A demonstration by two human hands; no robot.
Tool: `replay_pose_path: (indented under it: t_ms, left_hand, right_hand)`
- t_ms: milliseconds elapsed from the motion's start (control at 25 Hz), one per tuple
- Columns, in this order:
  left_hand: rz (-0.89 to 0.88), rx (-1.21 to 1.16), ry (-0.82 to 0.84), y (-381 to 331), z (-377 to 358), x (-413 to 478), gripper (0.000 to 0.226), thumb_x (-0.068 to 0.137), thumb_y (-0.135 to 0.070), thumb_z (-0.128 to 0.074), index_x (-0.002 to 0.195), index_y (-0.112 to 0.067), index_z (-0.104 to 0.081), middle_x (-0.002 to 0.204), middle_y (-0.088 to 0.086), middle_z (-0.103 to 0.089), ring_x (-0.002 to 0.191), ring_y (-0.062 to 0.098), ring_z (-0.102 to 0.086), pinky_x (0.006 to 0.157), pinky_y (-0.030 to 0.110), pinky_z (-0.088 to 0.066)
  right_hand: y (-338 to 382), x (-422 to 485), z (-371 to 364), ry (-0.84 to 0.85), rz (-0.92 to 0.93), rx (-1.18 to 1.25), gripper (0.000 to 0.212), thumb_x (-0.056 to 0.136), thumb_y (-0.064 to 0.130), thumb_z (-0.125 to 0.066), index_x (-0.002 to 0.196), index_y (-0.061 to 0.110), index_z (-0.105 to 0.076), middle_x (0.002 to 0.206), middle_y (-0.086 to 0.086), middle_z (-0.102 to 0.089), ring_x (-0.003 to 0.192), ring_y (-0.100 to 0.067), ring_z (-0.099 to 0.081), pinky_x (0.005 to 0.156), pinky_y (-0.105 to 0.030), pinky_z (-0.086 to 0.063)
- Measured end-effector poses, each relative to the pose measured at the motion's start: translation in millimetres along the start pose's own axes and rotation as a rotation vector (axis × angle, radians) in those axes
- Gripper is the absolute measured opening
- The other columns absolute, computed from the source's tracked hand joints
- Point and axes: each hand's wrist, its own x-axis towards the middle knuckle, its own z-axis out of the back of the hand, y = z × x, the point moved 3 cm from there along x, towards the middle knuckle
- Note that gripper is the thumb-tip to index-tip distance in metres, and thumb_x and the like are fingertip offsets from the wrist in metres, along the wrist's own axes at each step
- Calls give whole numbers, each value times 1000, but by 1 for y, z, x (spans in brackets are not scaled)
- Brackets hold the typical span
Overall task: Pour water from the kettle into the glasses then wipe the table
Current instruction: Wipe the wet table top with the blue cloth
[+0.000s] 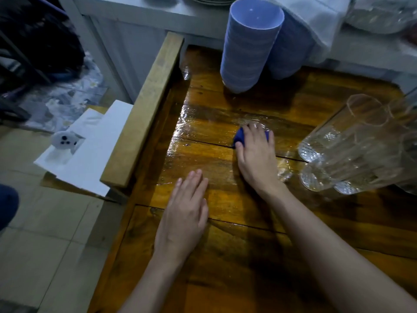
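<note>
No readable text or labels anywhere.

A home kitchen or dining corner: a varnished wooden table point(237, 256) holds stacked blue bowls point(246, 48) and cut-glass tumblers point(343, 143), with plates point(212, 0) on a cabinet at top, tiled floor point(45, 222) at left
</note>
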Motion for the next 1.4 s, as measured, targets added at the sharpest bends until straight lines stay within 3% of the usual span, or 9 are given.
replay_pose_path:
  t_ms: [200,280,360,480,680,840,1120,1280,1400]
  left_hand:
    - [367,-331,-306,18,18,-6,45,94,-8,-39,138,-9,-46,145,1,-45,137,12,-37,114,29,-29]
    - [459,-406,-316,22,27,-12,42,97,-8,-41,138,-13,-47,144,-5,-44,134,9,-38,111,30,-34]
    - [399,-348,-190,26,34,-27,42,98,-12,-45,139,-19,-46,147,-9,-39,136,5,-34,113,34,-34]
    - [227,-57,-56,39,45,-67,44,95,-18,-47,140,-21,-45,152,-3,-35,139,6,-26,114,41,-28]
    - [286,198,29,51,44,-98,54,99,-38,-23,149,-19,-29,158,2,-25,146,16,-19,118,44,-19]
    - [265,192,5,51,41,-95,53,100,-32,-26,149,-15,-29,157,4,-25,147,16,-18,119,37,-14]
    - [272,143,-23,54,41,-96,52,100,-29,-29,149,-13,-29,157,3,-26,146,10,-18,120,34,-19]
    - [288,156,-3,55,41,-97,54,99,-31,-29,149,-10,-28,157,5,-27,146,12,-21,119,36,-21]
    - [283,166,-10,54,42,-95,54,99,-31,-28,149,-10,-28,157,6,-25,146,14,-20,119,36,-19]
  right_hand:
    - [85,-58,-9,93,271,50,54,100,36,-36,147,11,-40,155,-8,-37,147,-22,-26,121,-46,-12]
    - [86,-90,-3,150,341,31,55,101,38,-33,150,12,-36,158,-7,-32,148,-21,-21,120,-45,-12]
    - [67,-118,4,211,408,7,56,102,41,-30,152,16,-30,160,-4,-27,149,-19,-16,120,-44,-11]
    - [34,-143,14,273,423,-17,59,103,46,-24,153,16,-27,161,-5,-23,150,-19,-15,119,-43,-10]
    - [25,-101,13,207,251,-32,61,101,45,-22,152,12,-28,160,-9,-24,150,-21,-14,122,-39,-1]
    - [64,-41,-5,133,98,-13,61,100,42,-25,150,8,-30,159,-14,-27,149,-27,-17,122,-47,-6]
    - [170,-76,-27,120,380,12,54,99,34,-33,145,8,-42,154,-14,-38,147,-27,-26,120,-48,-13]
    - [154,-126,-9,213,538,16,56,102,38,-29,149,10,-36,157,-9,-33,148,-23,-21,120,-46,-11]
    - [104,-159,6,309,590,-12,59,103,46,-23,154,16,-25,161,-4,-22,150,-18,-12,121,-43,-9]
